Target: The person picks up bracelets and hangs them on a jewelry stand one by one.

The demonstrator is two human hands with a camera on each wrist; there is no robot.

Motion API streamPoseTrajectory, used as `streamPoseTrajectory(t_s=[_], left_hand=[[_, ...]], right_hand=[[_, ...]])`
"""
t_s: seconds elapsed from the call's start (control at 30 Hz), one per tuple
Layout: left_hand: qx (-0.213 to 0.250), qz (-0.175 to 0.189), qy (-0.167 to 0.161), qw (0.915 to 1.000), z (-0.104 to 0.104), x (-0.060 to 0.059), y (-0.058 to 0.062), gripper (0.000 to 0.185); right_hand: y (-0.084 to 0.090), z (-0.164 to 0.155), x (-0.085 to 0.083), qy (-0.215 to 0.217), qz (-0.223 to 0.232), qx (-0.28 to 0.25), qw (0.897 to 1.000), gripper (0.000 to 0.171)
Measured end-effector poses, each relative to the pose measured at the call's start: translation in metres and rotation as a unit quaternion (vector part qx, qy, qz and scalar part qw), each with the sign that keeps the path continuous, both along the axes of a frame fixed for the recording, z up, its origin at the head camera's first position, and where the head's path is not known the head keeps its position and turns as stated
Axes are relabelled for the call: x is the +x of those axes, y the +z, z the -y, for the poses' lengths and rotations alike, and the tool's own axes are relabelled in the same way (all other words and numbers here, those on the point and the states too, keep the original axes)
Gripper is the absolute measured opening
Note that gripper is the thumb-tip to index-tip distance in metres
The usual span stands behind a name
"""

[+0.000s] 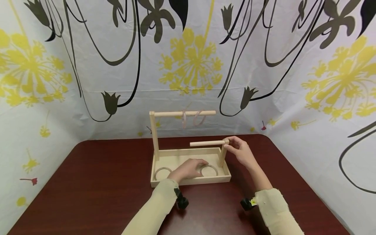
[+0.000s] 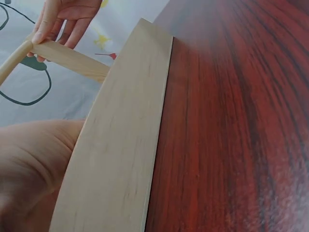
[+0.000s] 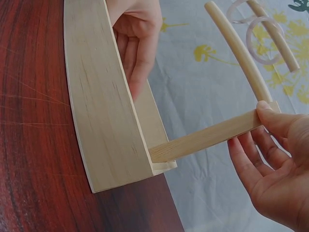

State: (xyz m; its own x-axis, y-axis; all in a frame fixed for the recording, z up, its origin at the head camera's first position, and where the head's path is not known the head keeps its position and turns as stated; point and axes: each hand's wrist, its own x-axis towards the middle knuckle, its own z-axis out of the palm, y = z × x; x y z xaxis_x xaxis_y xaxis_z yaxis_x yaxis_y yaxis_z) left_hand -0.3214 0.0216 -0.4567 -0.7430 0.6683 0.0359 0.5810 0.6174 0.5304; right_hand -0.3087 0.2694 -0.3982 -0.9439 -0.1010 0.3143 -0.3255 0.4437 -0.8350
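A pale wooden jewelry stand has a tray base (image 1: 191, 182), a tall post with a long bar (image 1: 164, 114) and a shorter post with a short bar (image 1: 205, 143). My right hand (image 1: 242, 152) pinches the top of the short post (image 3: 212, 137), thumb on one side and fingers on the other. Inside the tray, my left hand (image 1: 189, 168) is at the left edge of a clear bangle (image 1: 216, 169); its grip is hidden. Another bangle (image 1: 163, 168) lies in the tray's left part. Two pinkish bangles, one upright (image 1: 184, 119) and one tilted (image 1: 203, 120), hang on the long bar.
The stand sits on a dark red-brown wooden table (image 1: 111, 182). A white cloth (image 1: 129, 78) with yellow and grey plant prints hangs behind it and along the sides. Dark wrist cameras are strapped over both light sleeves (image 1: 158, 202).
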Motion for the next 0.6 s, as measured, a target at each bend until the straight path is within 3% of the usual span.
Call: streamPoseTrajectory(t_s=[0.23,0.6], left_hand=[[-0.005,-0.011,0.012,0.9999,0.000,0.001,-0.002,0.049],[0.046,0.022,0.064,0.9966,0.018,0.004,0.003,0.056]], right_hand=[[-0.002,0.001,0.001,-0.001,0.000,-0.003,1.000,0.031],[0.002,0.002,0.002,-0.001,-0.005,-0.003,1.000,0.030]])
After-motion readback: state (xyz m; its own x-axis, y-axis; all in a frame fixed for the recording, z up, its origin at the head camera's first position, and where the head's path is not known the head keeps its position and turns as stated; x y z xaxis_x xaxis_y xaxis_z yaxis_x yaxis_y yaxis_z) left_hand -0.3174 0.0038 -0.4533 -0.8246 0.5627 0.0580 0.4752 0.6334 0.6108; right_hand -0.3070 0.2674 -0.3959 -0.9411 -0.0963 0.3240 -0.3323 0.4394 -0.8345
